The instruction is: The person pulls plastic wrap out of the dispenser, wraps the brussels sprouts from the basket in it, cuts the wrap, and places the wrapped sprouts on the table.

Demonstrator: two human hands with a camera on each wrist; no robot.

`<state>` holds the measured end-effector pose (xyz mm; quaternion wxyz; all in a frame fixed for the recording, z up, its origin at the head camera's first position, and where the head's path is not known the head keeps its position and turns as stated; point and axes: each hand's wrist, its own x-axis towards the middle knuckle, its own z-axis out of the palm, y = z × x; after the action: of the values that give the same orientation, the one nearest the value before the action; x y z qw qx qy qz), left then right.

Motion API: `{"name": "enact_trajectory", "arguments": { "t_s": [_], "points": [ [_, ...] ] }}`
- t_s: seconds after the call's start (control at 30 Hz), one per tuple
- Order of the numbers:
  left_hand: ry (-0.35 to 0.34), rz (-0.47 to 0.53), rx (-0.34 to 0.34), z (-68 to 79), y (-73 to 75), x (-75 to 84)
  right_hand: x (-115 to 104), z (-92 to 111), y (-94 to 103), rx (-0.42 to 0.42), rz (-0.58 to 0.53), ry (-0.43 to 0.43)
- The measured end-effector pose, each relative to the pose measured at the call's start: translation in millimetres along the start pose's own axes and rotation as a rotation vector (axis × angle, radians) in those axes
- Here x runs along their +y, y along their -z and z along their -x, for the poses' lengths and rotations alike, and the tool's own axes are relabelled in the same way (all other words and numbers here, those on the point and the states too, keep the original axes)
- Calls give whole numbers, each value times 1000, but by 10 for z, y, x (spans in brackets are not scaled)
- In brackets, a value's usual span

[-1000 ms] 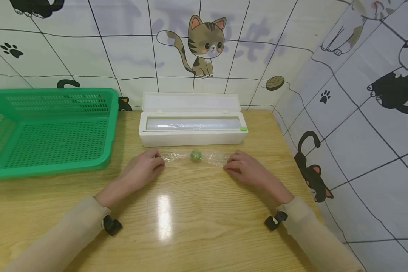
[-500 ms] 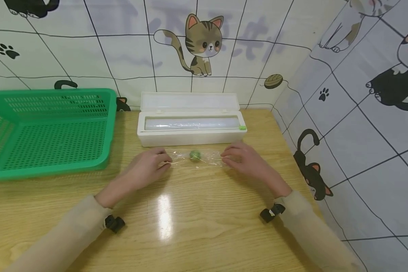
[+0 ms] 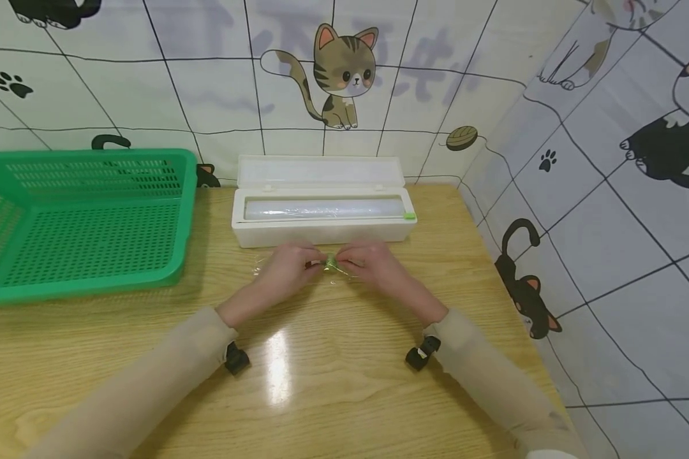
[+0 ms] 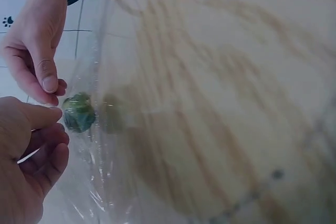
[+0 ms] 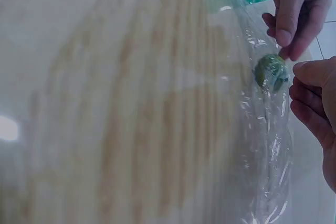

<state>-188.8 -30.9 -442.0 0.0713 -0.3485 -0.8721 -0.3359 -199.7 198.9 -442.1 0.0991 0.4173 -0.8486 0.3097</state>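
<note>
Looking in from my remote station, I find the small green ball [image 3: 330,262] on the desk [image 3: 344,395], in the narrow gap between the left hand [image 3: 289,268] and the right hand [image 3: 370,262]. From the head view, both sets of fingertips point inward at it, one from either side, close enough that I cannot tell touching from just beside.

On my left wrist feed, the fingers [image 4: 51,156] of the left hand are curled, with the thumb brought near them and its tip right at the ball's edge. My right wrist feed shows the fingers of the right hand bent in much the same way, thumb tip close to the ball, a slim gap under the thumb. Clear film [image 5: 268,145] runs around the ball and trails out past it in loose creases, so the ball sits within the plastic. Whether either hand has a fold of film pinched, I cannot tell.

Directly behind the hands I see the white box [image 3: 324,234], lid [image 3: 321,171] raised, with a roll [image 3: 321,209] lying along its inside and a bright green tab [image 3: 409,216] at the right end of its front edge. Well to the left of the ball stands the green basket [image 3: 185,217].
</note>
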Motion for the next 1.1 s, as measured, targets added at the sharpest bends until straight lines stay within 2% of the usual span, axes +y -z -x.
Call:
{"name": "enact_trajectory", "arguments": {
  "t_s": [0.1,0.23,0.47,0.67,0.8,0.93,1.1],
  "points": [
    [25,6,-15,-12,-39,-27,-5,14,-45,2,54,33],
    [62,67,-16,-16,-74,-99,1,15,-80,-11,79,0],
    [148,205,14,-42,-141,-229,96,17,-134,1,-28,-145],
    [182,261,20,-79,-177,-266,143,3,-168,29,-88,-163],
    [195,269,-3,-107,-194,-283,136,-14,-171,29,-115,-203],
    [220,258,-32,-132,-193,-280,136,-12,-173,9,-94,-267],
    [241,265,-46,-144,-193,-270,147,-11,-183,-2,-80,-295]
  ]
}}
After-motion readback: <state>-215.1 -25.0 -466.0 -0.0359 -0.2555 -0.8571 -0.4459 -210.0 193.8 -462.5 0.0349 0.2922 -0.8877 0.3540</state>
